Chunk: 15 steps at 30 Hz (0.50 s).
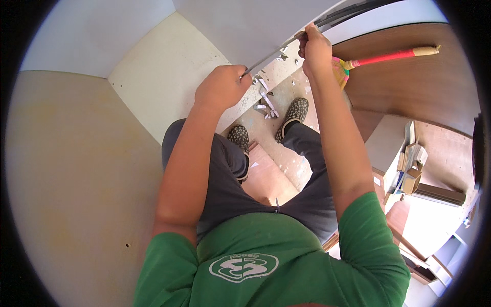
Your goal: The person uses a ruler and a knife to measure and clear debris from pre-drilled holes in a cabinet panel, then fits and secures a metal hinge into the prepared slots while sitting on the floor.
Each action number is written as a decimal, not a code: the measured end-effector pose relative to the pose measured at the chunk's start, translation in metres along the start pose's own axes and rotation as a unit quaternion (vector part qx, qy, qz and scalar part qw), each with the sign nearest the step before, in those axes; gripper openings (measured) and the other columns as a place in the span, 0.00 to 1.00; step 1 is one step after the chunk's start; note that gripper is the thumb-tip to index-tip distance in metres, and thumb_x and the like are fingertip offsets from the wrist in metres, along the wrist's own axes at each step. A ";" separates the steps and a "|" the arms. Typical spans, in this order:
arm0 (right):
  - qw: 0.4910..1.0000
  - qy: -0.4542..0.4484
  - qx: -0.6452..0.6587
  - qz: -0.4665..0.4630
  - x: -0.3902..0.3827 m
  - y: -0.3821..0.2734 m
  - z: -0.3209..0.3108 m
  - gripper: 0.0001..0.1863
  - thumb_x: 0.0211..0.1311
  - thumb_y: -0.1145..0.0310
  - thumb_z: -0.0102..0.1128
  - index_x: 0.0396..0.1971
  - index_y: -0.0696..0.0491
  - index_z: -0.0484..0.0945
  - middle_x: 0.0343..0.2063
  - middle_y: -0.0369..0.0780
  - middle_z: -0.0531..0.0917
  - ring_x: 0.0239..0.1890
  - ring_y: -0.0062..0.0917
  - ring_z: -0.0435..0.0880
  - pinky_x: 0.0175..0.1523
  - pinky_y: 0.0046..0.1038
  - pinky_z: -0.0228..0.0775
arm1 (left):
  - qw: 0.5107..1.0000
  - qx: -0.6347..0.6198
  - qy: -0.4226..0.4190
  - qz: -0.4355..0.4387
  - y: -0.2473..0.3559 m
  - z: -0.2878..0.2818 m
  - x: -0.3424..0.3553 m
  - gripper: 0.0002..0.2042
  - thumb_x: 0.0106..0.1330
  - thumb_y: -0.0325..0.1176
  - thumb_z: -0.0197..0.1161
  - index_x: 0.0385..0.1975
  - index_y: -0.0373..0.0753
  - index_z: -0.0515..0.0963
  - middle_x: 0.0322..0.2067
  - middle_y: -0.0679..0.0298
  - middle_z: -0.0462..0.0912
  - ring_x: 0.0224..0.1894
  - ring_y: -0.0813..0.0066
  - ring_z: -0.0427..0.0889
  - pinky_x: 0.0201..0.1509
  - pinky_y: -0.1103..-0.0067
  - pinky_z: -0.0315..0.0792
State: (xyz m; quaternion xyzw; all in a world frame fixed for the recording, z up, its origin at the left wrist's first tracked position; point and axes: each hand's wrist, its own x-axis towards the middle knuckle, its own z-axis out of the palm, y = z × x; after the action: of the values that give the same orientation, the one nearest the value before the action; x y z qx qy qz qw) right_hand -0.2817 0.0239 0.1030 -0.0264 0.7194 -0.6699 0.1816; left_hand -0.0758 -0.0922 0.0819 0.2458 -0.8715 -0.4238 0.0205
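A thin grey strip (270, 57) runs between my hands, along the front edge of the pale upright panel (225, 25). My left hand (222, 87) is closed around its nearer end, thumb and finger pressed together. Farther off and to the right, my right hand (315, 50) is closed on the other end, with its fingers partly hidden behind the hand. I cannot make out whether the strip is a tool or loose edging. Below it lies a cream board (166, 66), the base of the open cabinet-like box.
White and grey scraps (268, 102) litter the floor by my shoes (296, 110). A broom (388, 57) with a red handle leans against a brown panel (429, 84) at right. Wood offcuts (411, 174) are piled beyond my right arm. A large tan panel (76, 169) stands at left.
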 end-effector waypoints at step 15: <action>0.998 0.003 0.068 -0.013 -0.022 -0.012 0.006 0.20 0.71 0.55 0.55 0.24 0.55 0.76 0.18 0.33 0.70 0.20 0.18 0.63 0.26 0.24 0.55 | 0.996 0.052 -0.050 -0.045 0.027 -0.037 -0.021 0.13 0.67 0.42 0.52 0.36 0.41 0.81 0.32 0.54 0.83 0.37 0.53 0.81 0.39 0.63 0.75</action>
State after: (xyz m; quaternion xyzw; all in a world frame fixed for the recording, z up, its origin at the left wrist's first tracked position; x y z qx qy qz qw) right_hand -0.2619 0.0234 0.1195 -0.0219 0.6724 -0.7196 0.1721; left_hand -0.0592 -0.0954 0.1294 0.2644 -0.8803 -0.3901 -0.0551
